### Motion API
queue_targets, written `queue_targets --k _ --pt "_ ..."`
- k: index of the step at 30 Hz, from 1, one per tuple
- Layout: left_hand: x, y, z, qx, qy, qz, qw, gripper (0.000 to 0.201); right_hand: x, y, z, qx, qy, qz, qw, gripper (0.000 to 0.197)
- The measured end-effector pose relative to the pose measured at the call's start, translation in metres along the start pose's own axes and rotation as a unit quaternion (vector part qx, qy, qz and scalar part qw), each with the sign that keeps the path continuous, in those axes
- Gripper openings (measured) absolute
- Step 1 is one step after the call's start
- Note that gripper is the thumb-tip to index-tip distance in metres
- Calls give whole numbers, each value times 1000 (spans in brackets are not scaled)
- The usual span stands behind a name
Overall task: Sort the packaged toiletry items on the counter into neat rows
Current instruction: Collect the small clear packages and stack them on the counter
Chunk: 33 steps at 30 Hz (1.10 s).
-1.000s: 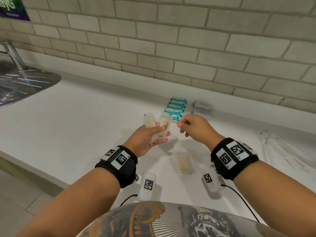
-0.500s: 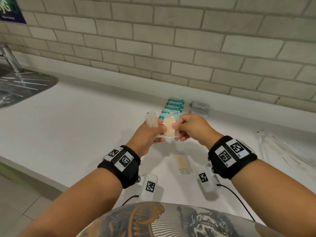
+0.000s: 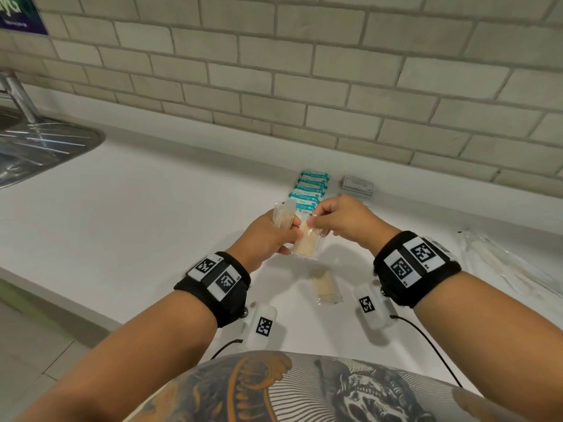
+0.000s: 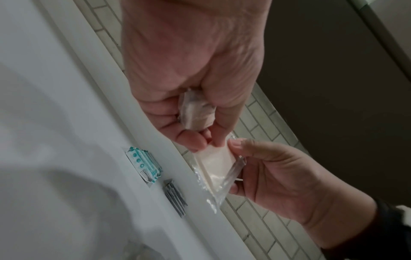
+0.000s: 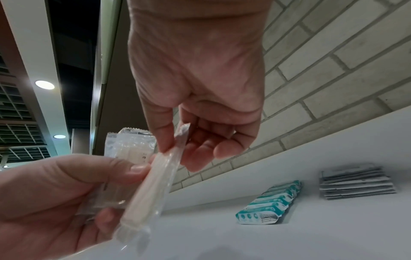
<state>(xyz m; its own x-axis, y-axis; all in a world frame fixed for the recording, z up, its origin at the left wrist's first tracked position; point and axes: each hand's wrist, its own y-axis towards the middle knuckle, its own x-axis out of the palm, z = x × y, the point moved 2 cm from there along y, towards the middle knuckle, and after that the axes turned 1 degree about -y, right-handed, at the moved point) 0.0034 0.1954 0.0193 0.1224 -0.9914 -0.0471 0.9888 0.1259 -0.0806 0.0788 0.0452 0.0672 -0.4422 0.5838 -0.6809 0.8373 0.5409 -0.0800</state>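
My left hand [image 3: 286, 236] grips clear packets with beige contents [image 3: 283, 216] above the white counter [image 3: 137, 223]. A second beige packet [image 3: 306, 245] hangs in front of its fingers; my left thumb still touches it while my right hand [image 3: 313, 220] pinches its top edge. The left wrist view shows the bunched packets [image 4: 198, 112] in my left hand [image 4: 200, 140] and my right thumb and finger on the flat packet [image 4: 218, 163]. The right wrist view shows my right hand [image 5: 175, 149] pinching that packet [image 5: 151, 184]. Another beige packet [image 3: 326, 286] lies on the counter below.
A row of teal-and-white packets [image 3: 310, 190] and a stack of grey sachets [image 3: 358, 185] lie near the brick wall. Long clear packets [image 3: 502, 263] lie at the right. A steel sink drainer [image 3: 45, 147] is at far left. The counter's front edge runs near my forearms.
My right hand has closed in on the left and taken the front packet by its top edge. That packet now hangs lower and tilted, drawn partly away from the ones in my left hand.
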Motion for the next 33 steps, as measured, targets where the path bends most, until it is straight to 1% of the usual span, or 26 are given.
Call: queue_targets --k 2,3,5,6,8,11,13,14,15,16,17,19,21,23,24,27,28,30,33 --pt "1 0 -3 -6 6 -8 1000 18 0 1 3 -3 -48 -1 999 13" --pt "1 -1 -4 -11 -1 -10 1000 18 -1 2 4 -9 -110 20 994 13" --pt "1 -1 -6 -27 -35 -8 999 19 -4 3 6 -22 -239 62 969 16" --pt "0 -2 -7 -38 -65 -7 997 19 -6 3 9 -22 -262 60 963 17" --pt "-2 -2 -7 -59 -146 -11 987 24 -5 5 17 -11 -273 16 962 18" --pt "-7 -4 -9 -79 -246 -34 965 33 11 6 34 -3 -312 -86 946 18" --pt "-9 -5 -10 -73 -260 -49 962 34 27 6 47 2 -349 -148 926 21" --pt "-9 -6 -10 -69 -255 -57 963 34 33 6 53 7 -363 -157 919 23" --pt "-9 -7 -10 -67 -248 -61 964 33 36 6 57 12 -368 -152 917 25" --pt "-10 -7 -11 -66 -242 -61 966 32 37 7 58 13 -356 -134 925 27" --pt "-10 -7 -12 -66 -236 -56 968 32 35 8 56 11 -323 -108 940 27" --pt "-11 -5 -15 -67 -232 -28 970 32 28 9 44 -5 -217 -45 975 23" --pt "-11 -3 -17 -65 -228 -5 971 32 20 6 26 -20 -95 -5 995 21" --pt "-7 -2 -15 -48 -205 -23 977 29 19 1 7 -28 -9 -10 1000 26" --pt "-4 -3 -13 -35 -187 -46 981 30 20 0 1 -28 8 -20 999 28" --pt "4 -4 -6 -3 -140 -101 985 49 26 -2 -4 -14 37 -29 999 28" --pt "6 -4 -4 4 -130 -107 986 49 27 -1 -3 -9 50 -25 998 25" --pt "7 -4 -2 11 -127 -97 987 39 25 0 -1 1 72 -15 997 16" --pt "1 -4 -3 -8 -157 -35 987 19 19 1 3 18 84 -15 996 9"
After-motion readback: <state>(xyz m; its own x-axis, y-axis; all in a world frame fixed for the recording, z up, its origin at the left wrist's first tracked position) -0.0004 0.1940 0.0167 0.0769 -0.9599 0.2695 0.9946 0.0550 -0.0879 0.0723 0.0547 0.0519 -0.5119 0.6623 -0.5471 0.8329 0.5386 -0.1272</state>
